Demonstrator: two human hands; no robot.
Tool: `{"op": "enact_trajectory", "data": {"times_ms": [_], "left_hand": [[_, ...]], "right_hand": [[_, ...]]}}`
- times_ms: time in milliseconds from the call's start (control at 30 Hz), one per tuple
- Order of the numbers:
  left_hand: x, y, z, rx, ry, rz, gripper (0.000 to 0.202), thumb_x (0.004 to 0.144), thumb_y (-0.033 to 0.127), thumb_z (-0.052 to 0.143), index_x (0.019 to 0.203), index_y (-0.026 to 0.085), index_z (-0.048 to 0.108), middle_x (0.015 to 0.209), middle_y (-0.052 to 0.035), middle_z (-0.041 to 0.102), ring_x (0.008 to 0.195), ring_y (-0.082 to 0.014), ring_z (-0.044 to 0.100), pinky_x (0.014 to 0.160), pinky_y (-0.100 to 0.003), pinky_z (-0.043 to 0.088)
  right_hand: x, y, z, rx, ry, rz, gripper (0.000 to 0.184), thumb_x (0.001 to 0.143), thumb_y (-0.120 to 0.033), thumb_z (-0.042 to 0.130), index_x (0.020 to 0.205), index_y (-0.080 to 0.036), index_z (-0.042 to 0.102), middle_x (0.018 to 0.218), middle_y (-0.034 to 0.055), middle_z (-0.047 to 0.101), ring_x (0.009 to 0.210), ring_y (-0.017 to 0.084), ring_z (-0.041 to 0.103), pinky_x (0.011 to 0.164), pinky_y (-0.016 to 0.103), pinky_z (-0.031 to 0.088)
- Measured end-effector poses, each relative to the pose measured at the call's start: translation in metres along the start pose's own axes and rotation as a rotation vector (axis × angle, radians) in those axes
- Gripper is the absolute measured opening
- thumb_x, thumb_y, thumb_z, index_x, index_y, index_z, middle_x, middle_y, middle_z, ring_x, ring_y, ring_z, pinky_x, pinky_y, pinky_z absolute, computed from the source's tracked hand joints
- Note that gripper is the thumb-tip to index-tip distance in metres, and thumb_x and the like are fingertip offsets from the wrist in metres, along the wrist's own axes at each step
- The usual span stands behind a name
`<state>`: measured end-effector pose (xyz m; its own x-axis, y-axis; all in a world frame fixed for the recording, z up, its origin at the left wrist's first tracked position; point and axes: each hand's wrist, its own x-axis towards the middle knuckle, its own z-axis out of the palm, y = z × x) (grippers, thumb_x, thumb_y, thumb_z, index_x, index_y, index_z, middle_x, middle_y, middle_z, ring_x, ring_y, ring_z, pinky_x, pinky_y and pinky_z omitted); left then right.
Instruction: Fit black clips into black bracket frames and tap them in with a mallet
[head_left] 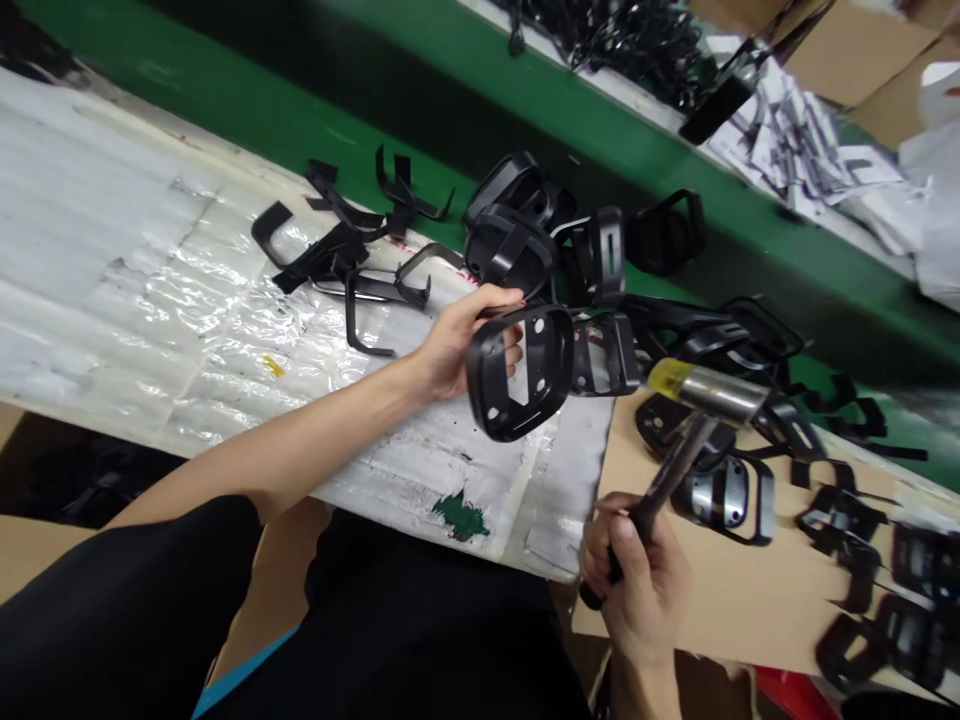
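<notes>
Black sleeve [127,600] leads to the left hand [457,345], fingers wrapped round a black plastic frame [517,420]; right hand [637,570], fingers clenched about a steel-headed hammer [705,392]

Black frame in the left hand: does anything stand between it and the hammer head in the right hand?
Yes. A second black plastic frame sits between the frame held in the left hand and the head of the hammer gripped by the right hand.

Plastic-sheeted table [135,300], black plastic frames [337,240]
</notes>
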<state>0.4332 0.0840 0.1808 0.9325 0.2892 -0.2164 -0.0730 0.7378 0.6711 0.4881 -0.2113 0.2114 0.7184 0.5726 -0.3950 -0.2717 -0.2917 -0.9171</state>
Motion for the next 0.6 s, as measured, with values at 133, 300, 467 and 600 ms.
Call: {"op": "enact_trajectory", "data": {"times_ms": [133, 300, 467, 600], "left_hand": [[-0.008, 0.012, 0.009, 0.001, -0.107, -0.050, 0.072, 0.087, 0.057, 0.064, 0.047, 0.026, 0.013, 0.037, 0.0057, 0.011, 0.033, -0.0079, 0.017, 0.033, -0.028, 0.019], [-0.012, 0.007, 0.015, 0.086, -0.077, -0.092, 0.077, 0.088, 0.071, 0.061, 0.048, 0.025, 0.014, 0.037, 0.0052, 0.011, 0.032, -0.0092, 0.019, 0.033, -0.029, 0.023], [-0.018, -0.002, 0.024, 0.338, 0.185, 0.131, 0.059, 0.100, 0.076, 0.041, 0.072, 0.024, 0.049, 0.057, 0.0017, 0.047, 0.046, -0.0145, 0.046, 0.045, -0.032, 0.043], [-0.030, -0.005, 0.021, 0.913, 0.420, 1.037, 0.033, 0.100, 0.059, 0.056, 0.104, 0.027, 0.062, 0.105, -0.0071, 0.063, 0.099, -0.0238, 0.063, 0.090, -0.042, 0.054]], "right_hand": [[0.023, -0.019, 0.014, -0.072, -0.016, -0.131, 0.029, 0.099, -0.041, 0.074, 0.120, -0.023, 0.064, 0.061, -0.0098, 0.038, 0.042, 0.006, 0.033, 0.038, 0.017, 0.027], [0.053, -0.037, 0.046, -0.144, -0.071, -0.219, 0.043, 0.095, -0.051, 0.076, 0.125, -0.022, 0.066, 0.061, -0.0090, 0.038, 0.045, 0.008, 0.032, 0.039, 0.021, 0.026], [0.065, -0.041, 0.071, -0.032, -0.012, -0.066, 0.051, 0.086, -0.069, 0.078, 0.083, -0.024, 0.052, 0.055, -0.0109, 0.035, 0.038, 0.006, 0.031, 0.033, 0.019, 0.027], [0.069, -0.046, 0.077, 0.118, 0.015, 0.015, 0.054, 0.086, -0.072, 0.076, 0.085, -0.026, 0.048, 0.051, -0.0132, 0.033, 0.034, 0.005, 0.028, 0.030, 0.016, 0.025]]}}
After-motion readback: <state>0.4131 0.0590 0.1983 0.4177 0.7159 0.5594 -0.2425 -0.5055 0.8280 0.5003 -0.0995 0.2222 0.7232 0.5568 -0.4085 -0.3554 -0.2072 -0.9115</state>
